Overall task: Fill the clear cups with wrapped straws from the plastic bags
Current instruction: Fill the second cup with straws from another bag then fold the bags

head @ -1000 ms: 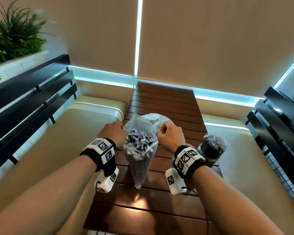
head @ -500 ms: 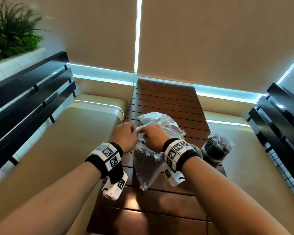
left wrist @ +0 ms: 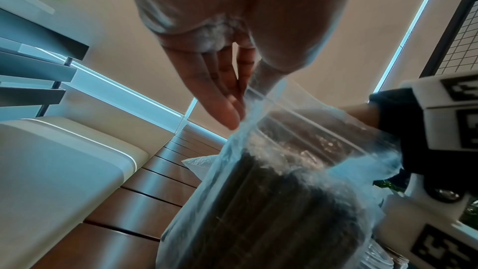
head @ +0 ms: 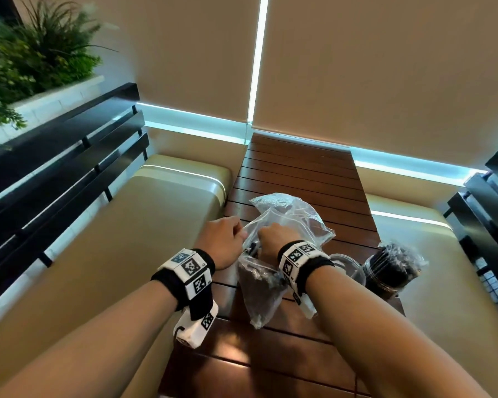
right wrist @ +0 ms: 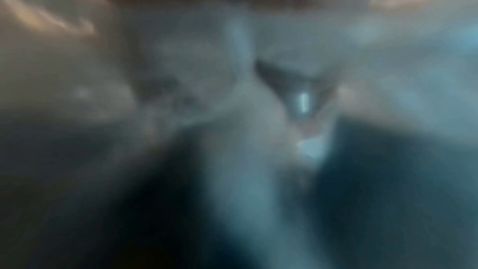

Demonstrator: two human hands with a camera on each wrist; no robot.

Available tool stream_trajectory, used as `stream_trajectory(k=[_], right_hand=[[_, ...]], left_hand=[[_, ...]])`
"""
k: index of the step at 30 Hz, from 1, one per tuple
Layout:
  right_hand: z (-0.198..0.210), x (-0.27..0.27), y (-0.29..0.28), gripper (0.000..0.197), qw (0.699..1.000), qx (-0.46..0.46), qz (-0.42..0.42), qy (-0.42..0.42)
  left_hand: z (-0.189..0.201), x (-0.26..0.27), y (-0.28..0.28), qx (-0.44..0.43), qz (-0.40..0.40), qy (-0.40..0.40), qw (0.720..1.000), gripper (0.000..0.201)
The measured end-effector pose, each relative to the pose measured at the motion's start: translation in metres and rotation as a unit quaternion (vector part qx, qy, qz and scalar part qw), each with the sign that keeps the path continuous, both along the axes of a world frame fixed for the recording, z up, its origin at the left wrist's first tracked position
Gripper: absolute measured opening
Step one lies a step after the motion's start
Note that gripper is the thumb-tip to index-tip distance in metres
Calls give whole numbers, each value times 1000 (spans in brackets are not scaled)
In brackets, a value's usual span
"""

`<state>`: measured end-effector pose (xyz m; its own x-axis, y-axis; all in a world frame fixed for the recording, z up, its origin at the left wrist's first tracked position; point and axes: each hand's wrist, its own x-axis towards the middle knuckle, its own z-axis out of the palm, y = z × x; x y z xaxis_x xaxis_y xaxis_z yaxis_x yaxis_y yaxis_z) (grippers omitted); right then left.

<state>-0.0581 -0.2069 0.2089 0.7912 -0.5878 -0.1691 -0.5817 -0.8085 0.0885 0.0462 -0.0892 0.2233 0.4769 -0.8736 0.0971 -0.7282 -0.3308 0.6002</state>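
Step in hand, by the look of it: getting straws out of the plastic bag (head: 273, 271), which is hanging upright over the wooden bench (head: 299, 179). L hand (head: 223, 242) is pinching the bag's mouth edge, holding it open. R hand (head: 273, 242) is reaching inside w/ fingers hidden; its wrist view is all blur, so can't tell if that grip is grasping straws or released. Next move prob. calls for clamping a bundle & lifting it straight up, clear of the film. Bag: thin, crinkly, see-through; straws (left wrist: 271, 212) dark, long, slim. Full cup (head: 391, 271) & empty cup (head: 348, 268) are standing just right of it.
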Motion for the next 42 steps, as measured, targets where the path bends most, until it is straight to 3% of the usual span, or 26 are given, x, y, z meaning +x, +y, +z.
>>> stream_trajectory(k=[4,7,10,13,20,25,33,38,42], right_hand=[[11,3,6,27,998,5,17,59],[15,8,-7,41,980,194,-7,44],[17,8,-12,66,965,257,-34,26],[9,0,-12,68,977,205,-62,10],[-6,-2,-8,16,996,33,-10,83],[-14,-7,-4,26,986,-22,54,159],[-15,-19,-1,27,982,-38,101,152],[4,-21,-1,31,982,-51,77,162],[16,-27,-7,20,991,-6,39,125]], left_hand=[[-1,-3,-4,-7,1,6,1000,17],[1,-6,-7,-23,5,13,1000,17],[2,-7,-9,-42,12,23,999,18],[2,-7,-10,-45,13,35,998,17],[1,-18,-12,-69,-10,30,997,16],[0,-22,-14,-70,-23,21,997,16],[-5,-22,-15,-36,-9,17,999,16],[-6,-19,-22,18,-5,8,1000,9],[6,-18,-35,-25,-32,19,999,16]])
